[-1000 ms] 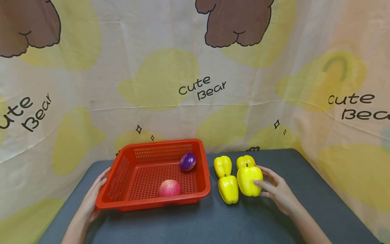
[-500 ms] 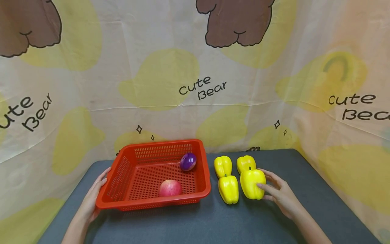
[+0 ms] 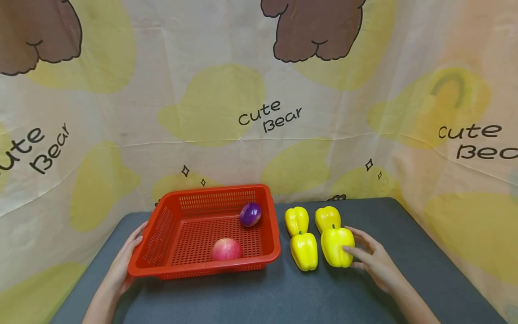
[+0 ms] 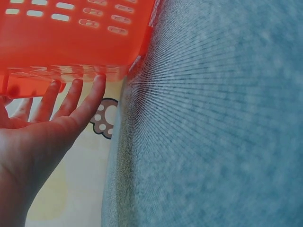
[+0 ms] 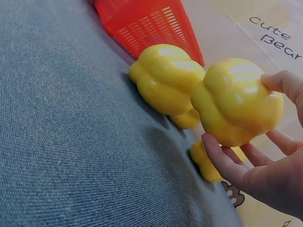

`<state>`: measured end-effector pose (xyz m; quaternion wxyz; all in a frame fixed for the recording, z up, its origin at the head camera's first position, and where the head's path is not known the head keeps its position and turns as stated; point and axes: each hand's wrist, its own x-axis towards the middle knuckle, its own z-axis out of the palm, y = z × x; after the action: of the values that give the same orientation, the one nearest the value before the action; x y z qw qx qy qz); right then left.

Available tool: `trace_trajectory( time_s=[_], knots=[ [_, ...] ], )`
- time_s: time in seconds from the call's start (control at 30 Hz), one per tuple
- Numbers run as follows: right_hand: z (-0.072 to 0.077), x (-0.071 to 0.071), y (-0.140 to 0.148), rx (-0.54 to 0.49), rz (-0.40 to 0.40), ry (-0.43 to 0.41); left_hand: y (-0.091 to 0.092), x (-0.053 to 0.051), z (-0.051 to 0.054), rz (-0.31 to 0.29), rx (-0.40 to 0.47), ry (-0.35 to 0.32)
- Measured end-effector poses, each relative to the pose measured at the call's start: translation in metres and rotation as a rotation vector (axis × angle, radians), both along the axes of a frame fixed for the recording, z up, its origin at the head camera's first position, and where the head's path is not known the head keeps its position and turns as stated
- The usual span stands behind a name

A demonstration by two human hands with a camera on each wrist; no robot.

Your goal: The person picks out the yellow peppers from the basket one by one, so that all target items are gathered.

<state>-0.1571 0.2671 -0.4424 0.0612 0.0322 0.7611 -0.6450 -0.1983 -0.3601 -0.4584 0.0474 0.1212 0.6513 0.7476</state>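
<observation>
My right hand [image 3: 374,258] pinches a yellow bell pepper [image 3: 337,247] between thumb and fingers. In the right wrist view that bell pepper [image 5: 236,101] is slightly above the table, its lobed underside facing the camera. Behind it sits another yellow bell pepper [image 3: 328,218], partly hidden. Two more, a far bell pepper [image 3: 296,219] and a near bell pepper [image 3: 304,252], form a row to the left. My left hand [image 3: 121,261] lies at the left side of a red plastic basket [image 3: 204,271]. Fairly straight fingers [image 4: 90,101] touch the basket's outer side in the left wrist view.
Inside the basket are a pink-red apple [image 3: 226,249] near the front and a shiny purple, egg-shaped item [image 3: 250,214] at the back right. A dark grey table [image 3: 283,301] carries everything. Behind it hangs a printed cloth [image 3: 226,162].
My right hand has moved the held bell pepper slightly right and toward me, away from the left row. The left hand and basket have stayed put.
</observation>
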Motion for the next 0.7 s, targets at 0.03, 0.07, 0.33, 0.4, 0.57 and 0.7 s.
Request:
trace_trajectory(
  time_s=[0.03,0.07,0.33,0.4,0.57,0.7],
  knots=[
    [-0.001,0.000,0.000,0.003,-0.002,0.001,0.000,0.000,0.000,0.000,0.002,-0.003],
    [-0.001,0.000,0.000,0.004,-0.006,-0.001,0.000,0.000,0.000,0.000,0.002,-0.005],
    [-0.006,0.000,0.002,0.000,-0.015,-0.020,0.001,0.000,-0.001,0.006,-0.007,-0.004],
    [-0.007,-0.001,0.002,0.001,-0.017,-0.027,0.001,0.000,-0.001,0.006,-0.010,-0.003],
    [-0.012,-0.004,0.004,0.009,-0.024,-0.045,0.000,0.000,0.000,0.008,-0.016,-0.003],
    [-0.015,-0.006,0.003,0.016,-0.034,-0.057,0.000,0.000,0.000,0.003,-0.017,0.008]
  ],
)
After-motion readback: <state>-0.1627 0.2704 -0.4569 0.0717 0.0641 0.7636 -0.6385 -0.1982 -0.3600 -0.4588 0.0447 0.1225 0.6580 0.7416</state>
